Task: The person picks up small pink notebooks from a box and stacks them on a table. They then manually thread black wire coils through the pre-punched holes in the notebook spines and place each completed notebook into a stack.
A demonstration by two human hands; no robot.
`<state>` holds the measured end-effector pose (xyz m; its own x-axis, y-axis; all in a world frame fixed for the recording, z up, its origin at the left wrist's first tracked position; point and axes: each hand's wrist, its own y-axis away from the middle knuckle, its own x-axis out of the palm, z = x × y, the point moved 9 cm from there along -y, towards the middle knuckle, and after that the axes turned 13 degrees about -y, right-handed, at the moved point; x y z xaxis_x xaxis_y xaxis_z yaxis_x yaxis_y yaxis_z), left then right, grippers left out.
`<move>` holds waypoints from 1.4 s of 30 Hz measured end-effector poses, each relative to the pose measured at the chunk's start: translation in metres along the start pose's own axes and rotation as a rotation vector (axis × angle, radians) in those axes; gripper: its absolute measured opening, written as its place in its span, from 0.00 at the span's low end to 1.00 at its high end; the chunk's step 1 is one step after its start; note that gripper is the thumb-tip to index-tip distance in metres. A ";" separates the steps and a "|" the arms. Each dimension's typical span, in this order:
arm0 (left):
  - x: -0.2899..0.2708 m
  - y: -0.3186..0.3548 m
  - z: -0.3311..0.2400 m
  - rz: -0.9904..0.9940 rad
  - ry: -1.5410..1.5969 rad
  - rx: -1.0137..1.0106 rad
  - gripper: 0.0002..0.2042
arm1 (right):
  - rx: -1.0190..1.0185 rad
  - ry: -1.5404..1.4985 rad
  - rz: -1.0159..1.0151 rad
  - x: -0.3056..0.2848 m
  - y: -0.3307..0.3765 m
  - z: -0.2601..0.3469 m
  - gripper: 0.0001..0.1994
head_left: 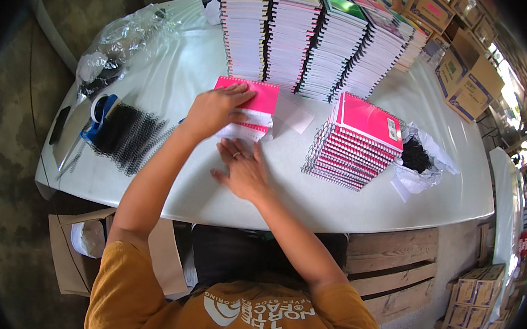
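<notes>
My left hand (217, 111) lies over a pink cover (264, 96) with punched holes along its edge, fingers stretched across it. Below that cover, white sheets (236, 134) and a second pink strip with holes stick out. My right hand (244, 170) rests at the near edge of these sheets, fingers spread, a ring on one finger. Neither hand grips anything. A clear punched sheet (298, 118) lies just right of the pink cover. Further right rises a pile of pink spiral-bound notebooks (364, 141). Many loose black binding coils (129, 138) lie to the left.
Tall stacks of spiral-bound books (295, 40) line the table's far side. A blue tape dispenser (96, 126) and crumpled clear plastic (131, 39) are at left. At right sits a white bag of black bits (419, 155), with cardboard boxes (468, 78) beyond the table (334, 213).
</notes>
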<state>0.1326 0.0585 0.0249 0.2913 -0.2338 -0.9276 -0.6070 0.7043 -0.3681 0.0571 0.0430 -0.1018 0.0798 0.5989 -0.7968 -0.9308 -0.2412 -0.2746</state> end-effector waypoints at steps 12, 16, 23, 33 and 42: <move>0.012 -0.044 0.025 0.461 0.349 -0.050 0.28 | 0.050 -0.490 0.007 -0.052 0.070 -0.039 0.28; 0.013 -0.046 0.022 0.486 0.422 -0.094 0.30 | 0.057 -0.504 0.031 -0.068 0.093 -0.040 0.28; -0.027 -0.046 0.029 0.126 0.264 -0.194 0.15 | 0.257 -1.343 0.010 -0.076 0.088 -0.048 0.31; -0.029 0.116 0.032 -0.229 -0.059 -0.459 0.16 | 0.188 -1.182 -0.220 -0.118 0.097 -0.042 0.13; 0.029 0.164 0.043 0.006 0.874 -0.824 0.17 | 0.036 -1.297 -0.204 -0.092 0.105 -0.050 0.14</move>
<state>0.0734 0.1960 -0.0599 -0.1200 -0.8322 -0.5413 -0.9900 0.1412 0.0024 -0.0301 -0.0756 -0.0839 -0.1602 0.9209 0.3554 -0.9535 -0.0511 -0.2971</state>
